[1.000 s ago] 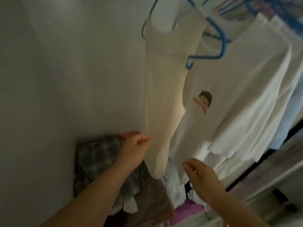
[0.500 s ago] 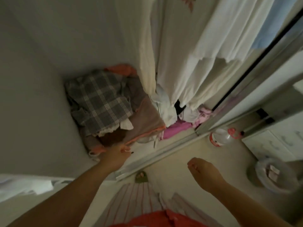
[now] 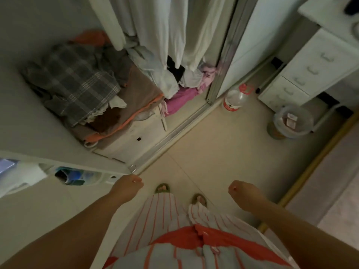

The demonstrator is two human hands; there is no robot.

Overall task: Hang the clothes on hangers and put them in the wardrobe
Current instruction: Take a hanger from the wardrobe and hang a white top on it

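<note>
White garments [image 3: 155, 26] hang in the open wardrobe [image 3: 23, 94], only their lower hems in view. Under them, a pile of folded clothes lies on the wardrobe floor, with a grey plaid piece [image 3: 77, 80] on top and pink fabric [image 3: 180, 98] to its right. My left hand [image 3: 127, 188] hangs low outside the wardrobe near the sliding track [image 3: 174, 133], fingers loosely curled and holding nothing. My right hand [image 3: 241, 193] hangs over the floor in the same way, also empty. No hanger is in view.
A plastic bottle with a red cap [image 3: 236, 98] stands on the tiled floor beside the wardrobe door frame. A lined waste bin [image 3: 289, 121] and a white drawer unit [image 3: 303, 74] stand at the right. My feet in sandals [image 3: 162, 188] are below.
My left hand let go of the cream garment and both hands dropped away from the hanging clothes. The view tilted down from the hangers to the wardrobe floor and my feet.
</note>
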